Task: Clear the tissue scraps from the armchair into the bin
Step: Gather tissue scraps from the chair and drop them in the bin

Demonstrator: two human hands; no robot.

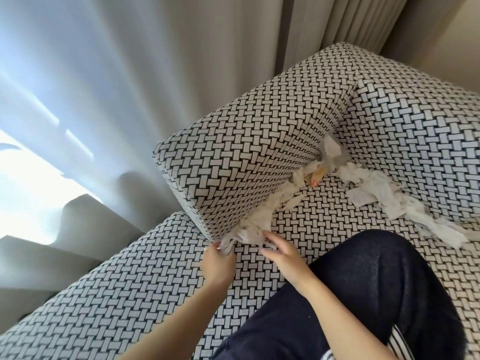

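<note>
- Tissue scraps [255,229] lie bunched in the crease where the armrest [259,141] meets the seat [130,294], at about 12 o'clock from our two hands.
- Our left hand [217,263] has its fingers curled round the near end of that bunch, right at the armrest's front corner.
- Our right hand [283,255] sits just beside the left, at its 3 o'clock. It is spread, with straight fingers whose tips touch the same bunch.
- The trail of scraps runs on up the crease toward 1 o'clock, and a second heap [384,201] lies at 2 o'clock along the foot of the backrest [415,113].
- A small peach-coloured thing with a pink tip [315,178] pokes out among the scraps at 1 o'clock; we cannot tell what it is.
- A small white label [359,198] with faint print lies against the second heap.
- The whole armchair [324,229] wears a black-and-white basket-weave cloth.
- Our leg in dark trousers [376,281] lies over the seat at 4 o'clock from the hands.
- Pale curtains [130,74] hang beyond the armrest from 9 to 12 o'clock, bright with daylight.
</note>
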